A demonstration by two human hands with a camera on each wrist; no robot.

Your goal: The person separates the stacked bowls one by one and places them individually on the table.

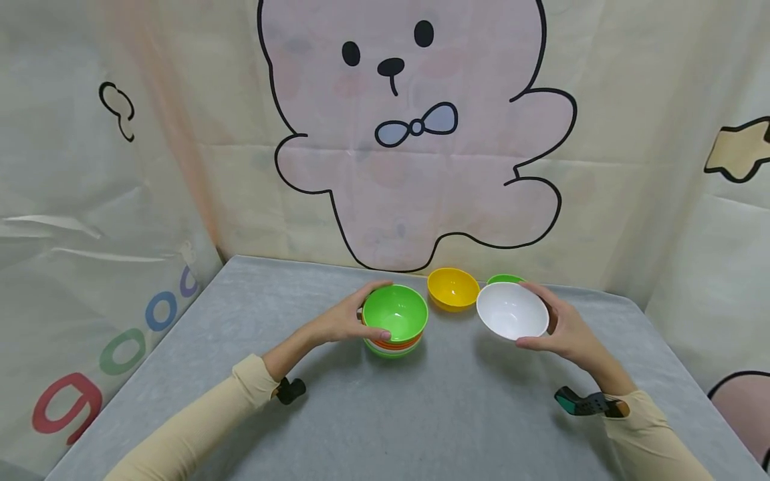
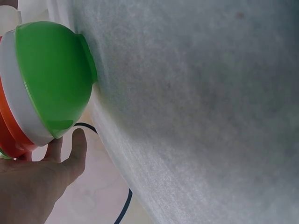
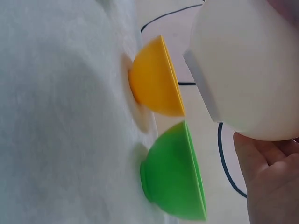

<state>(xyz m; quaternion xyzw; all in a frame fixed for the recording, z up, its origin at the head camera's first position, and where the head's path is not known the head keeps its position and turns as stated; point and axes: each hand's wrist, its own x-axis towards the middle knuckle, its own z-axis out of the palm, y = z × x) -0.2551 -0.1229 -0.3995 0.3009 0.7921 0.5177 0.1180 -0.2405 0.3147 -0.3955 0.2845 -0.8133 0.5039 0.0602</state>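
A stack of bowls stands mid-table, with a green bowl on top and orange, white and green rims below. My left hand grips the stack from its left side, thumb across the front of the top bowl. In the left wrist view, the lowest green bowl has its foot at the cloth. My right hand holds a white bowl by its right side, tilted toward me. That white bowl hangs above the table in the right wrist view.
Behind the white bowl, a yellow bowl and a green bowl stand upright near the table's back edge. Grey cloth covers the table. A printed curtain hangs close behind it.
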